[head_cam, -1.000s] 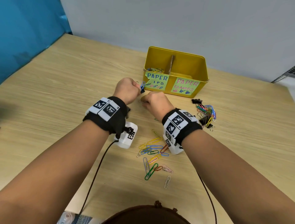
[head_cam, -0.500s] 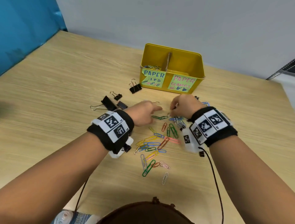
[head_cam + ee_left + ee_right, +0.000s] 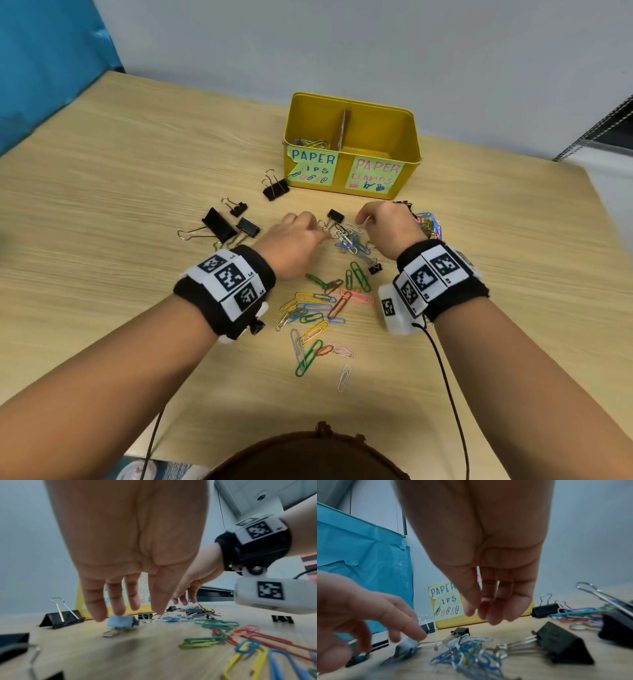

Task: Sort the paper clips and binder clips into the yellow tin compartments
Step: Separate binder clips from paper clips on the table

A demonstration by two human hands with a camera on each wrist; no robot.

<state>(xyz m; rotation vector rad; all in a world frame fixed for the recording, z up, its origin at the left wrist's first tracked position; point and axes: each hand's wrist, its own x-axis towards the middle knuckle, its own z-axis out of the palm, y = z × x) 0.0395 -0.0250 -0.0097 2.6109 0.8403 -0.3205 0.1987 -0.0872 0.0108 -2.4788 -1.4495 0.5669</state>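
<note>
Both hands, left hand (image 3: 291, 240) and right hand (image 3: 387, 226), have dropped from the yellow tin (image 3: 352, 144) to the counter (image 3: 137, 171) pile, fingers loosely spread, nothing pinched; next pick pending.

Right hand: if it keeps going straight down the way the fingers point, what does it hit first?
Probably the tangle of blue and white paper clips lying under the right hand; depth is unclear, so the table just behind them is possible.

The yellow tin (image 3: 349, 113) is carrying two handwritten paper labels on its front wall. The left label (image 3: 312, 167) is reading "PAPER" over ".IPS" in blue. The right label (image 3: 375, 174) is showing "PAPER CLAMPS" in pink.
</note>
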